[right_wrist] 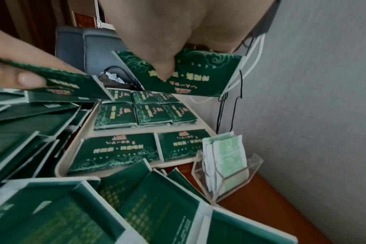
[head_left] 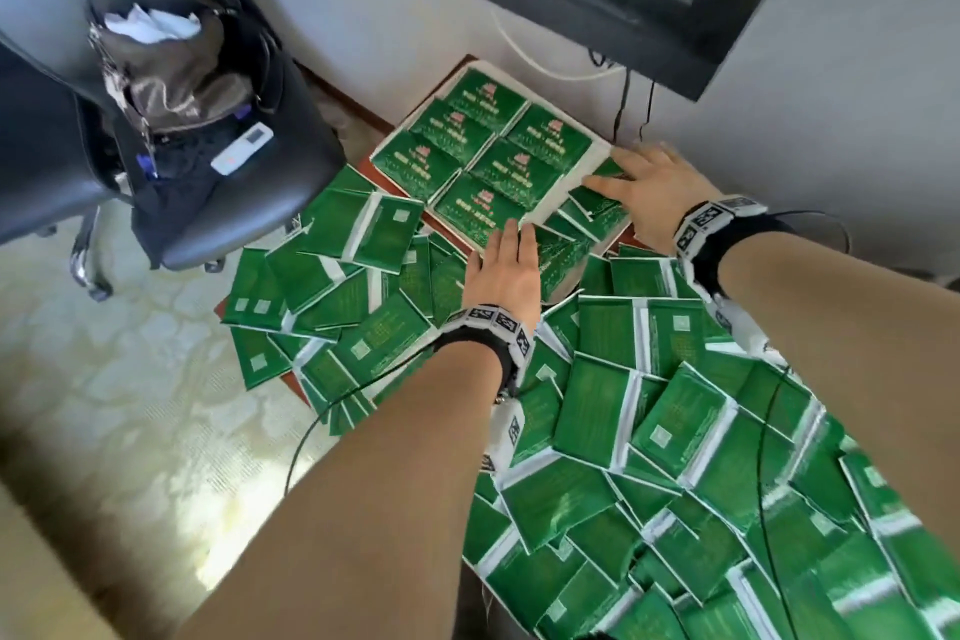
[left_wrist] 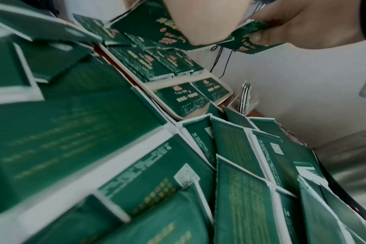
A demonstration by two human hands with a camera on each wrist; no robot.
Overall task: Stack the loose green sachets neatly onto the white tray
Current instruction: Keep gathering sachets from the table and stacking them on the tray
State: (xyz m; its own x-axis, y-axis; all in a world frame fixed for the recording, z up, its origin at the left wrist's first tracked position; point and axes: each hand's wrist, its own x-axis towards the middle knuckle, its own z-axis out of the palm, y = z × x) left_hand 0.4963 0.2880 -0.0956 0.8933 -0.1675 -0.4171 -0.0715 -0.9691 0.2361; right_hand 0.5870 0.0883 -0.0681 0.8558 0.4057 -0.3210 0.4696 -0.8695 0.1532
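Sachets (right_wrist: 178, 113) stacked in white tray (right_wrist: 73, 148).
Beyond my fingers (right_wrist: 163, 69), both hands pinch one sachet each.

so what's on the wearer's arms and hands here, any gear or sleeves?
Both forearms are bare, no sleeves, no gloves. The left hand and right hand each have a black wrist strap topped by a white band of black-and-white square fiducial markers. A white tagged block hangs under the left wrist. Thin black cables trail back from both wrists.
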